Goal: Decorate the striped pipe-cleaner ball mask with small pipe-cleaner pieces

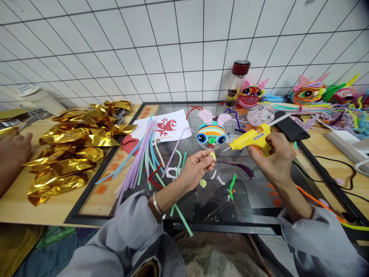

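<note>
My left hand point(196, 166) pinches a small pale-green coiled pipe-cleaner piece point(212, 156) between thumb and fingertips. My right hand point(273, 157) grips a yellow hot glue gun point(251, 139), its nozzle pointing left toward that piece, a short gap apart. Just behind them a striped pipe-cleaner mask head point(211, 132) with blue eyes and pink ears stands on the glass work surface point(259, 200). Another pale-green coil point(203, 183) and a green pipe-cleaner bit point(232, 185) lie on the glass below my hands.
Loose pipe cleaners point(141, 161) fan out at left beside a white sheet with a red paper-cut point(167, 126). Crumpled gold foil point(77, 142) covers the wooden table, where another person's hand point(14, 148) rests. A red-lidded jar point(236, 82), finished masks point(308, 92) and a power strip point(346, 140) are at right.
</note>
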